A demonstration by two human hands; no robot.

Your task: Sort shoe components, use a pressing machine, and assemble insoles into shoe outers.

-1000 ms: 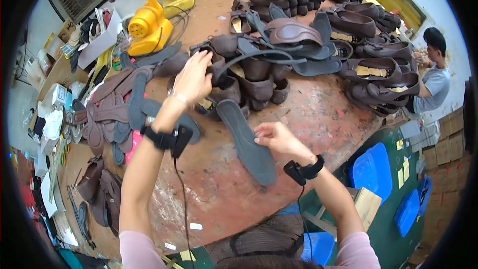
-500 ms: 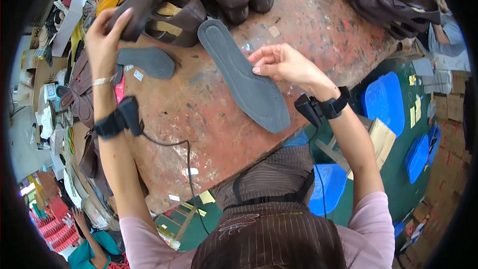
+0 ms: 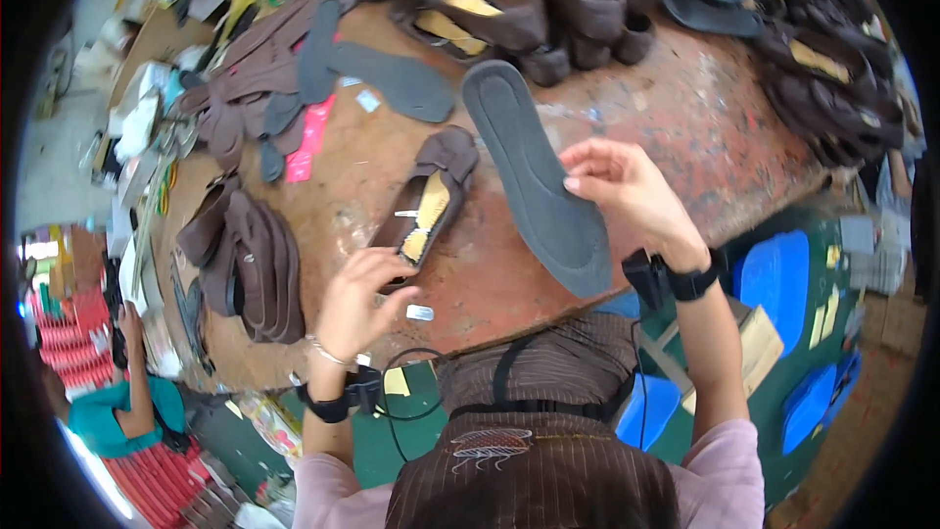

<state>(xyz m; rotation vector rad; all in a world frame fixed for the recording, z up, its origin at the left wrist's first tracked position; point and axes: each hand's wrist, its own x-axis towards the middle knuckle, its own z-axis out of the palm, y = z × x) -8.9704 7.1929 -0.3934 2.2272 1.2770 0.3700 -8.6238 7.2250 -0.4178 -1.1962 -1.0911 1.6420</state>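
Note:
A dark grey insole (image 3: 543,186) is tilted up above the table, its edge pinched between the thumb and fingers of my right hand (image 3: 627,186). To its left lies a dark brown flat shoe (image 3: 455,168) with a bow at the toe and a yellowish lining. My left hand (image 3: 364,302) is at the shoe's heel, thumb and fingers spread apart; whether they touch it I cannot tell. Part of the heel is hidden by the fingers. Beyond the shoe, other grey insoles (image 3: 401,83) lie flat.
Brown shoes (image 3: 578,0) are heaped along the far side, with more stacked at the far right (image 3: 832,88). Brown shoe uppers (image 3: 257,260) and a pink strip (image 3: 311,137) lie at left. Blue tubs (image 3: 774,284) stand right of the worn table (image 3: 685,108). Another person's arm (image 3: 137,362) shows at left.
My left hand has brought a brown shoe from the far left to the near middle of the table, and its fingers have spread. My right hand still holds the insole. The view has shifted.

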